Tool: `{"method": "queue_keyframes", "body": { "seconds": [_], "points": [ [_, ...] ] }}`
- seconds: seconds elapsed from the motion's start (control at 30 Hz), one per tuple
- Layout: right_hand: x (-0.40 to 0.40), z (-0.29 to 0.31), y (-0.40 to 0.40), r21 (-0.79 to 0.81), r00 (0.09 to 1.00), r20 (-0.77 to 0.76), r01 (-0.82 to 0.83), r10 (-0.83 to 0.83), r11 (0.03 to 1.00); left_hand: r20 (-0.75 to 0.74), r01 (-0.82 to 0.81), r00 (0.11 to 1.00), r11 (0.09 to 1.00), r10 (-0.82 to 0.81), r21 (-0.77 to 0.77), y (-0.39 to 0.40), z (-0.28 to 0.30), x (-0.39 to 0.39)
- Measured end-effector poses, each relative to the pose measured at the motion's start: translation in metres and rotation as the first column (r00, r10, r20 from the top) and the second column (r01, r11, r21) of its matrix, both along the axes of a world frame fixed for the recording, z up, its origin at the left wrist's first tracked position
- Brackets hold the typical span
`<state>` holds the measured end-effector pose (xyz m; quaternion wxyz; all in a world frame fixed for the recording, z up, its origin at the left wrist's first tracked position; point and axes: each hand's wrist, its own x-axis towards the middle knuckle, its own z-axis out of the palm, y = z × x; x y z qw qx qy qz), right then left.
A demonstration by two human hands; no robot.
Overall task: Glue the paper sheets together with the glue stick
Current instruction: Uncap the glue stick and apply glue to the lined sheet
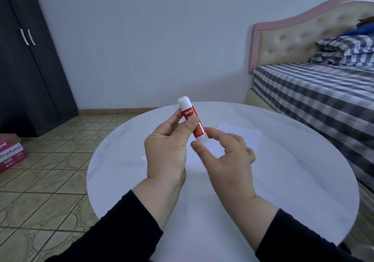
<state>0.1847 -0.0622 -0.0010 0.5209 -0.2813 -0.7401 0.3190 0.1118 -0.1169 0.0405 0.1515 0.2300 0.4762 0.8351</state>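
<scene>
A glue stick (pixel 193 120) with a red label, a white cap on top and a white base is held tilted above the table. My left hand (pixel 169 147) grips its middle between thumb and fingers. My right hand (pixel 226 156) is at the white base, its thumb and forefinger pinching it. White paper sheets (pixel 242 138) lie flat on the round table behind and under my hands, one to the right; another sheet (pixel 150 154) is faint at the left and partly hidden.
The round white table (pixel 283 190) fills the middle. A bed with a checked cover (pixel 315 91) stands at the right, close to the table. A dark wardrobe (pixel 26 63) and a pink box (pixel 11 152) on the tiled floor are at the left.
</scene>
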Motion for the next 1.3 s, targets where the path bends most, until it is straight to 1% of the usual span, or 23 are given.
{"method": "queue_keyframes", "body": {
  "seconds": [0.07, 0.17, 0.23, 0.3, 0.43, 0.47, 0.5, 0.6, 0.7, 0.8, 0.9, 1.0, 1.1, 1.13, 1.2, 1.3],
  "points": [
    [-0.003, -0.004, 0.000, 0.108, 0.995, 0.001, 0.102, -0.102, 0.989, -0.003, 0.010, 1.000, 1.000, -0.010, 0.001, 0.001, 0.000, 0.004],
    [-0.004, -0.006, 0.004, 0.182, 0.975, -0.049, 0.221, -0.215, 0.958, -0.011, 0.023, 1.000, 1.000, -0.023, 0.001, 0.000, 0.000, 0.008],
    [-0.005, -0.007, 0.006, 0.234, 0.967, -0.055, 0.256, -0.250, 0.938, -0.007, 0.022, 1.000, 1.000, -0.022, -0.002, 0.000, -0.001, 0.007],
    [-0.005, -0.009, 0.007, 0.232, 0.978, -0.050, 0.209, -0.202, 0.950, -0.012, 0.021, 1.000, 1.000, -0.022, -0.017, 0.000, -0.001, 0.005],
    [0.000, -0.008, 0.011, 0.165, 1.000, -0.014, 0.004, -0.002, 0.986, -0.026, 0.024, 0.999, 0.999, -0.025, -0.049, -0.001, -0.002, 0.002],
    [0.001, -0.008, 0.012, 0.159, 1.000, 0.009, -0.005, 0.004, 0.987, -0.022, 0.016, 1.000, 0.999, -0.018, -0.051, -0.001, -0.002, 0.002],
    [0.002, -0.008, 0.013, 0.177, 0.999, 0.026, 0.023, -0.028, 0.984, -0.016, 0.009, 1.000, 0.999, -0.010, -0.054, -0.001, -0.002, 0.002],
    [0.000, -0.008, 0.011, 0.274, 0.979, 0.059, 0.171, -0.194, 0.946, 0.006, -0.004, 1.000, 0.998, 0.004, -0.059, 0.000, -0.002, 0.003],
    [-0.002, -0.011, 0.009, 0.381, 0.951, 0.002, 0.284, -0.308, 0.880, 0.034, -0.001, 0.999, 0.998, 0.003, -0.061, 0.000, -0.002, 0.005],
    [-0.002, -0.012, 0.012, 0.444, 0.927, -0.109, 0.368, -0.358, 0.817, 0.059, -0.005, 0.998, 0.999, 0.008, -0.054, 0.001, -0.002, 0.007],
    [-0.003, -0.015, 0.013, 0.504, 0.917, -0.130, 0.388, -0.377, 0.771, 0.083, -0.003, 0.997, 0.999, 0.008, -0.052, -0.001, 0.000, 0.008],
    [-0.004, -0.015, 0.013, 0.497, 0.937, -0.073, 0.331, -0.342, 0.802, 0.087, -0.005, 0.996, 0.998, 0.010, -0.062, -0.003, 0.001, 0.007],
    [-0.006, -0.015, 0.015, 0.389, 0.972, 0.001, 0.216, -0.235, 0.895, 0.084, -0.004, 0.996, 0.997, 0.011, -0.075, -0.003, 0.000, 0.005],
    [-0.006, -0.015, 0.016, 0.362, 0.979, 0.010, 0.186, -0.203, 0.914, 0.079, -0.005, 0.997, 0.997, 0.011, -0.079, -0.003, -0.001, 0.005],
    [-0.005, -0.016, 0.016, 0.352, 0.982, 0.010, 0.173, -0.188, 0.920, 0.075, -0.006, 0.997, 0.997, 0.012, -0.081, -0.002, -0.002, 0.005],
    [-0.003, -0.017, 0.014, 0.409, 0.971, -0.010, 0.220, -0.237, 0.885, 0.082, 0.003, 0.997, 0.998, 0.002, -0.068, -0.002, -0.002, 0.007]
  ]
}}
